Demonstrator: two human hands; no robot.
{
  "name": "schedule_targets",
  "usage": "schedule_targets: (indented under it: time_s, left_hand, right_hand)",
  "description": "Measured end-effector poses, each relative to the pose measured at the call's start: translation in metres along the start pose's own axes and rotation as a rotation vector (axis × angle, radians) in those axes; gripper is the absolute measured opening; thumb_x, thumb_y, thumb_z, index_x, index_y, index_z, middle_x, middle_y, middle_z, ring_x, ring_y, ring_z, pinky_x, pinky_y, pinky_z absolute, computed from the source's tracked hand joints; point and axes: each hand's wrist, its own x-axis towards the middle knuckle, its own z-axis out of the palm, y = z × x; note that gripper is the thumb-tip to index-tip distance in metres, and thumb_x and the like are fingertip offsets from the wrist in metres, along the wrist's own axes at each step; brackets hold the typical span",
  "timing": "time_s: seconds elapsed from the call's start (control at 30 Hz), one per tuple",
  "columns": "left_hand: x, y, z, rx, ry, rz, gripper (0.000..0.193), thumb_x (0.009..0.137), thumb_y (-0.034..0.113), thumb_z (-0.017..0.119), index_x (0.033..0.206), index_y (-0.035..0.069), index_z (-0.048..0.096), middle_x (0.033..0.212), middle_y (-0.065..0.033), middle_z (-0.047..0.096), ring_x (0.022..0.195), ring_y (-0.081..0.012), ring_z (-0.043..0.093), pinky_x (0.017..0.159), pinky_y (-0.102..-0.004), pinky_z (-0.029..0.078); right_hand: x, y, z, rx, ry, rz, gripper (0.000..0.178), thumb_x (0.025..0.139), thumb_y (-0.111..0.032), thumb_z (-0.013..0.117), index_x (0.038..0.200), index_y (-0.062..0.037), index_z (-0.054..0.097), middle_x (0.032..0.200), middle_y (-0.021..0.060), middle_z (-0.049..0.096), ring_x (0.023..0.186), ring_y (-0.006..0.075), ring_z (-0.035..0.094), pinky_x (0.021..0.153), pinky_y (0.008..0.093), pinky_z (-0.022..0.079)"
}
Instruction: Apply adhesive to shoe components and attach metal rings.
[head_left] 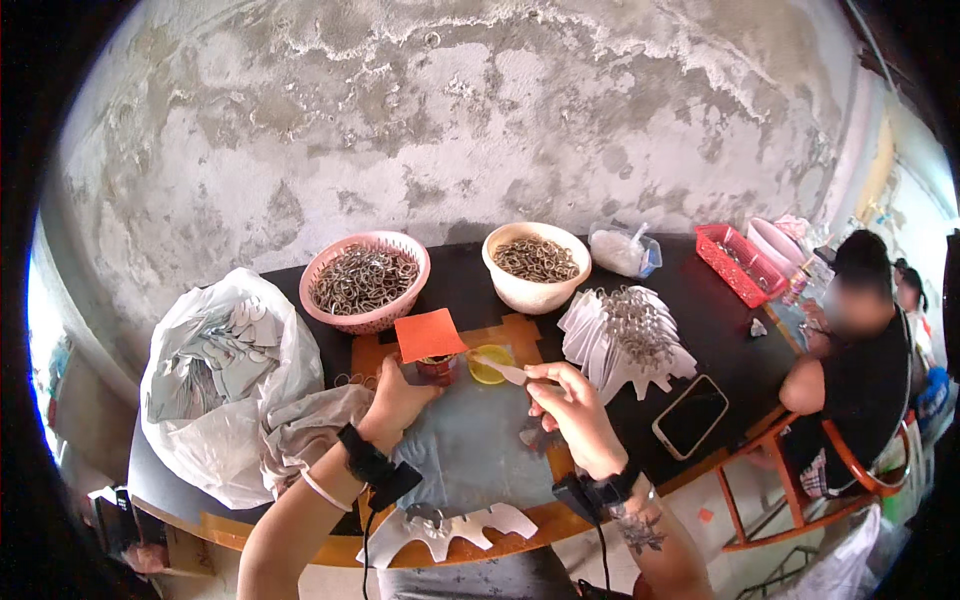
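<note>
My left hand (402, 398) is closed around a small dark red tin (437, 370) at the middle of the table. An orange square sheet (430, 335) lies over the tin's top and hides its opening. In my right hand (578, 412) a small spatula (508, 372) with a pale flat end is pinched between thumb and fingers, pointing left over a round yellow lid (491, 364). At the table's near edge lies a white scalloped cut piece (455, 530) with metal rings on it.
Two baskets, one pink (366, 325) and one cream (535, 297), hold metal rings. A plastic bag (185, 440) of cut pieces stands left. Right are stacked white pieces (580, 335), a phone (690, 417) and a red basket (745, 262). Another person (865, 370) sits at far right.
</note>
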Motion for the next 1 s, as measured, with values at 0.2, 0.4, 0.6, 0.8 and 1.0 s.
schedule_targets:
  time_s: [0.2,0.4,0.6,0.8,1.0]
  left_hand:
    - [-0.090,0.054,-0.033,0.215,-0.122,-0.004,0.068,0.074,0.008,0.079,0.131,-0.001,0.042,0.125,-0.0176,0.048,0.114,-0.0234,0.051,0.092,-0.0339,0.045]
    - [-0.165,0.100,-0.072,0.589,-0.322,0.394,0.050,0.077,0.014,0.078,0.121,0.004,0.056,0.114,-0.0164,0.057,0.107,-0.0298,0.055,0.091,-0.0375,0.044]
    - [-0.106,0.142,-0.112,0.764,-0.063,0.498,0.029,0.078,0.018,0.073,0.100,0.001,0.065,0.094,-0.0191,0.067,0.088,-0.0327,0.065,0.077,-0.0376,0.050]
    - [0.050,0.118,-0.124,1.029,0.177,0.569,0.017,0.078,0.013,0.057,0.080,0.000,0.066,0.076,-0.0220,0.064,0.075,-0.0369,0.064,0.069,-0.0408,0.051]
    - [0.112,0.062,-0.121,1.080,0.109,0.478,0.016,0.076,0.011,0.055,0.077,0.001,0.067,0.081,-0.0234,0.064,0.080,-0.0385,0.064,0.073,-0.0439,0.049]
  right_hand:
    - [-0.068,-0.082,-0.015,0.080,-0.101,-0.078,0.013,0.095,-0.010,0.057,0.105,-0.0030,0.059,0.111,0.0071,0.062,0.076,0.0090,0.059,0.059,0.0207,0.044]
    - [-0.081,-0.133,-0.023,0.121,-0.109,-0.270,0.012,0.094,-0.009,0.056,0.101,0.0003,0.058,0.094,0.0080,0.063,0.071,0.0118,0.057,0.061,0.0240,0.044]
    - [-0.102,-0.136,-0.012,0.316,-0.228,-0.286,0.013,0.090,-0.009,0.059,0.097,0.0023,0.056,0.089,0.0154,0.060,0.068,0.0153,0.055,0.058,0.0274,0.044]
    - [-0.159,-0.131,-0.014,0.356,-0.364,-0.279,0.014,0.088,-0.006,0.061,0.089,0.0060,0.054,0.083,0.0193,0.056,0.064,0.0217,0.057,0.058,0.0319,0.048]
    - [-0.204,-0.137,-0.040,0.171,-0.496,-0.612,0.017,0.088,-0.007,0.063,0.090,0.0083,0.056,0.083,0.0182,0.058,0.064,0.0202,0.056,0.055,0.0293,0.051]
